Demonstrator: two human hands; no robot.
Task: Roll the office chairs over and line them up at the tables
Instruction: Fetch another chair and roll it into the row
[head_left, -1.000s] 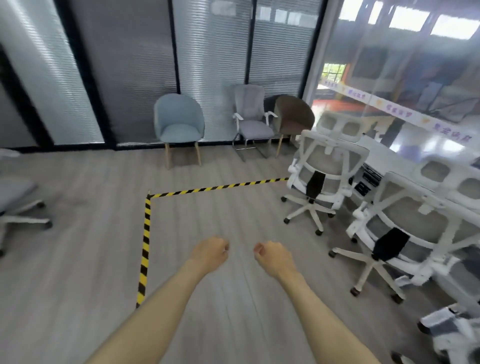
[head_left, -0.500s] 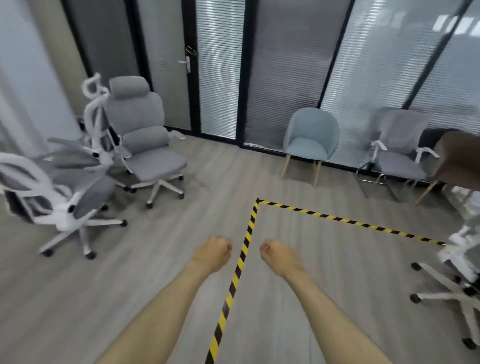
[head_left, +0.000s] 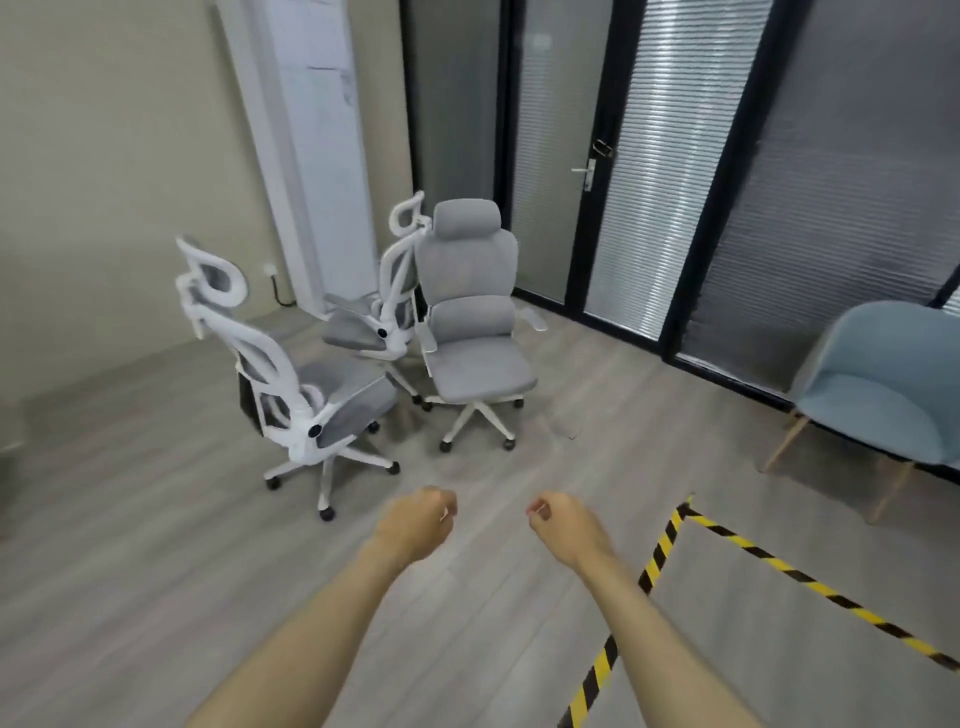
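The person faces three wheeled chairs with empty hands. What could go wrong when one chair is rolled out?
1. The white-framed grey mesh chair, the second mesh chair behind it and the grey padded headrest chair stand tightly clustered, so their star bases may snag.
2. Casters may catch on the yellow-black floor tape.

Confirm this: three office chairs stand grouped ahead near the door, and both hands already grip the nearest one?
No. In the head view the left hand and right hand are curled on nothing, short of the nearest chair. The rest holds: it, the mesh chair behind it and the padded grey chair stand grouped near the door.
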